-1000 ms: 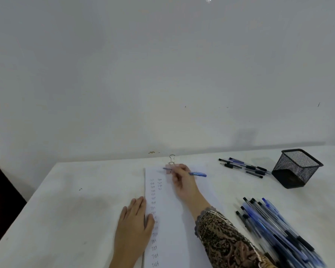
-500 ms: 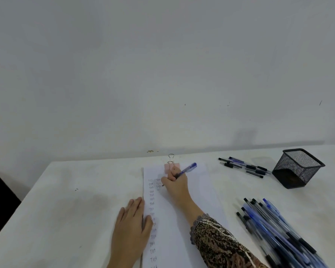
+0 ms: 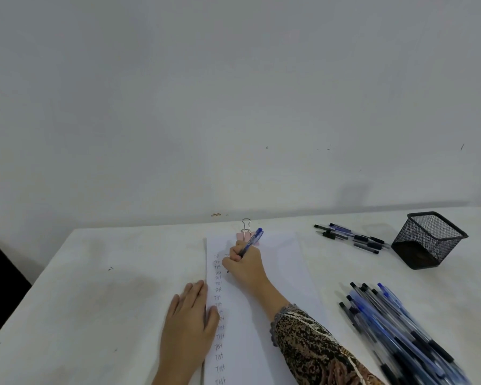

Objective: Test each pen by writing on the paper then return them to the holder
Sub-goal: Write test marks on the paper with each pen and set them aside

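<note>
1. Whereas a second ago the blue pen lay level over the sheet's top, the right hand now grips it tilted, tip at the paper beside the "Test" column. I judge this pen's trial is under way.
2. The left hand stays flat, fingers straight, pressing the paper's left edge.
3. Counted: one pen in hand, one mesh holder showing no pens, roughly five loose pens beside it, and one blurred pile nearer - too overlapped to count.

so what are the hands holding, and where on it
The right hand grips the blue pen low on its barrel, near the tip. The left hand holds nothing, flat on the edge of the paper.
</note>
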`<control>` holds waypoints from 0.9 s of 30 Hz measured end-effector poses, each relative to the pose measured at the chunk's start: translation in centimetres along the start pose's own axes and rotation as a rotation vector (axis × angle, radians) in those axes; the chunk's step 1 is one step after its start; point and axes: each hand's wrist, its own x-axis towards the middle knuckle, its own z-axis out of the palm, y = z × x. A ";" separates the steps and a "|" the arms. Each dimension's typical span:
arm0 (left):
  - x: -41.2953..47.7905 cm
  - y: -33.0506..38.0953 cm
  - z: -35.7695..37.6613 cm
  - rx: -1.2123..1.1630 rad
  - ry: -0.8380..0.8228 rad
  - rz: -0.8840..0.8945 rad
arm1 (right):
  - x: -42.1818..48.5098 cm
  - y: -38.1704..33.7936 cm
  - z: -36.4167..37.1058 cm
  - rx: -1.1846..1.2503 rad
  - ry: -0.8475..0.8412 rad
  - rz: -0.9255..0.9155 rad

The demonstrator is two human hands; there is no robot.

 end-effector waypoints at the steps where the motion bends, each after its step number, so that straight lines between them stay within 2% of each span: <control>1: 0.0 0.1 -0.1 0.000 0.000 -0.001 | 0.0 0.0 0.0 -0.001 0.005 0.000; 5: 0.0 0.2 -0.1 -0.002 0.000 -0.001 | 0.1 -0.2 -0.1 -0.021 -0.039 0.024; 9: 0.1 0.1 -0.1 -0.006 0.008 0.002 | 0.0 0.1 -0.1 -0.015 0.017 0.029; 27: 0.0 -0.1 0.0 -0.039 0.013 0.008 | 0.1 -0.1 -0.3 -0.060 0.040 0.032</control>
